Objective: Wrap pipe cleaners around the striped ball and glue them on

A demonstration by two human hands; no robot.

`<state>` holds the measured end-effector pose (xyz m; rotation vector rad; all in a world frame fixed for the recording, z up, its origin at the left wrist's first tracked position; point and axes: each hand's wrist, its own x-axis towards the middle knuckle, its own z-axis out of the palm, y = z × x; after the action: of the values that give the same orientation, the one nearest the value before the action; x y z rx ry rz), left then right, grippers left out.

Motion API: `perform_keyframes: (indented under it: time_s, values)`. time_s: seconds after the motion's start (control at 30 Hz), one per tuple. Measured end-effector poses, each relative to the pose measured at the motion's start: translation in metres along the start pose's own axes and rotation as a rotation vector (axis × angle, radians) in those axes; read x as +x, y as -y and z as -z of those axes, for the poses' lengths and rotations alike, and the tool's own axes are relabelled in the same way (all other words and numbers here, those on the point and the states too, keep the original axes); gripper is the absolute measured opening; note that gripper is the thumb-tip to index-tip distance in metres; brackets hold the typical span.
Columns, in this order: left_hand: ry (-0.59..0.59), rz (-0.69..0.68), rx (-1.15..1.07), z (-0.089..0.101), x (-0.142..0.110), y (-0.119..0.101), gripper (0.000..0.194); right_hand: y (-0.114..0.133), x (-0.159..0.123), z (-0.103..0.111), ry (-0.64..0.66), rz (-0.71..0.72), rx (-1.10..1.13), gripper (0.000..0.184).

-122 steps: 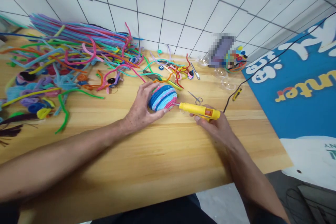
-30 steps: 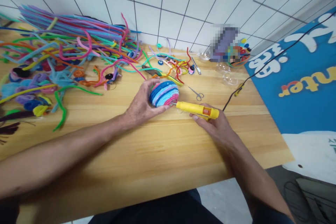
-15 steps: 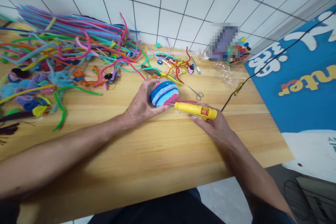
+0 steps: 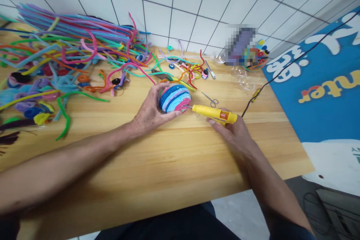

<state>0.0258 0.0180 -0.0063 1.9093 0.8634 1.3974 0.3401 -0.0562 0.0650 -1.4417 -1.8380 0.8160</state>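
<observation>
My left hand [image 4: 152, 107] is wrapped round the left side of a ball [image 4: 174, 98] covered in blue, light blue, purple and pink pipe cleaner, just above the table [image 4: 157, 180]. In my right hand [image 4: 232, 129] is a yellow hot glue gun [image 4: 209, 111], gripped by its handle. The metal nozzle points left at the pink patch on the ball's right side; whether it touches, I cannot tell. Small scissors [image 4: 212, 101] lie just behind the glue gun. Pliers with yellow-green handles [image 4: 184, 83] lie behind the ball.
A large heap of coloured pipe cleaners [image 4: 78, 30] fills the back left. Clear plastic domes [image 4: 246, 82] and a blurred purple item [image 4: 240, 47] stand at the back right. A black cord [image 4: 277, 77] runs from the glue gun up to the right, across a blue sign [image 4: 323, 116].
The glue gun has shifted a little to the right, and its nozzle has slid along the pink patch. The ball has turned slightly in my left hand, showing more pink.
</observation>
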Motion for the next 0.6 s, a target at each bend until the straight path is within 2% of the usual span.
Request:
perform_keyframes:
  time_s: [0.2, 0.33, 0.47, 0.6]
  values:
    - [-0.002, 0.009, -0.014, 0.0, -0.001, -0.002, 0.09, 0.008, -0.001, -0.002, 0.027, -0.001, 0.03, 0.026]
    - [0.002, 0.007, -0.002, -0.001, -0.001, -0.004, 0.089, 0.015, -0.001, -0.004, 0.064, 0.085, -0.026, 0.019]
    - [-0.003, 0.012, -0.005, -0.001, -0.002, 0.001, 0.091, 0.016, -0.001, -0.003, 0.022, 0.161, -0.12, 0.011]
    - [-0.001, 0.053, -0.034, 0.0, -0.004, 0.005, 0.095, 0.016, -0.002, -0.001, -0.01, 0.182, -0.152, 0.013]
